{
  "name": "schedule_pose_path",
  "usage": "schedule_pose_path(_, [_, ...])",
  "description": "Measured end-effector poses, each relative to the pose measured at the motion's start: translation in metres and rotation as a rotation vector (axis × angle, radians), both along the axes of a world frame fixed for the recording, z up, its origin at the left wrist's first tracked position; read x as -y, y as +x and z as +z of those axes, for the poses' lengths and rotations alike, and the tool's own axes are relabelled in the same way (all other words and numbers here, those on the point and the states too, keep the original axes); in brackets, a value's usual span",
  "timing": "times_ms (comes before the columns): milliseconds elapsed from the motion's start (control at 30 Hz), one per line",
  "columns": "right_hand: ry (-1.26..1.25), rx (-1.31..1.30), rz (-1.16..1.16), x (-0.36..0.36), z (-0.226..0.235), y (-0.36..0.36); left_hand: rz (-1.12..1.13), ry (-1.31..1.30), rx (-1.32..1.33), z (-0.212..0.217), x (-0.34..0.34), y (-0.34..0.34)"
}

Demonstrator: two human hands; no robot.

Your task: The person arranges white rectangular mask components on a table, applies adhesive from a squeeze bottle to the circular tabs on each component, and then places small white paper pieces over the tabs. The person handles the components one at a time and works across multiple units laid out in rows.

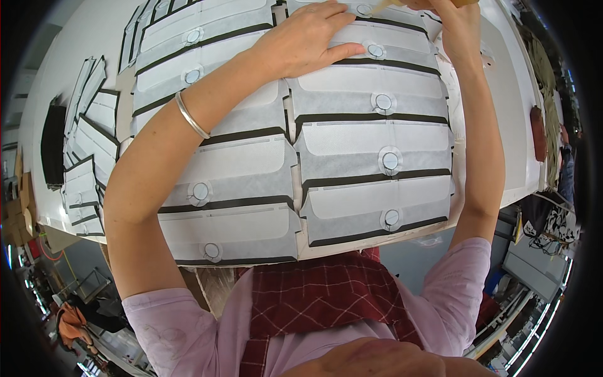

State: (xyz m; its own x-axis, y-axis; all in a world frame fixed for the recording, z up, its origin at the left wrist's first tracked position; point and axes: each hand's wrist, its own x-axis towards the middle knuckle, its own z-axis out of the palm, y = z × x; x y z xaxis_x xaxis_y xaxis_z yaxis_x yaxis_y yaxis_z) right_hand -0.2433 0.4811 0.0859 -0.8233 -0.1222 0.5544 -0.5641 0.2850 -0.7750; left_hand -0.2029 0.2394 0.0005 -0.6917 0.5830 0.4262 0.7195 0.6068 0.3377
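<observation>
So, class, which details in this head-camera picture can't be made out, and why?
All in the head view:
Right hand: fingertips cut off by the top edge.
Yellowish tool beside it: mostly beyond the top edge, full shape unclear.
White panel under the left forearm: partly hidden by the arm.
Black-and-white thing near the right rim: too small and blurred.

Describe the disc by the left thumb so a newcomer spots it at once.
On the white table, find the right column of pale panels with dark edges. Follow it up to the left hand. The disc sits just right of the thumb tip; no other disc has the thumb beside it.
</observation>
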Motion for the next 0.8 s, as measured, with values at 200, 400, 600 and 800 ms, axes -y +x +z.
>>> schedule_pose_path(200, [0.086,-0.009,0.016,0.013,0.004,0.003,-0.010,0.004,-0.001,0.000,0.000,-0.002])
schedule_pose_path(400, [0.149,0.008,0.020,0.013,0.019,0.011,-0.019,0.022,-0.017,-0.001,0.001,-0.001])
schedule_pose_path(600, [0.187,-0.044,0.042,0.026,0.011,0.010,-0.026,0.036,-0.028,0.000,0.000,-0.001])
schedule_pose_path(800, [0.222,0.022,0.158,0.021,0.022,0.018,-0.021,0.024,-0.011,0.000,0.001,-0.002])
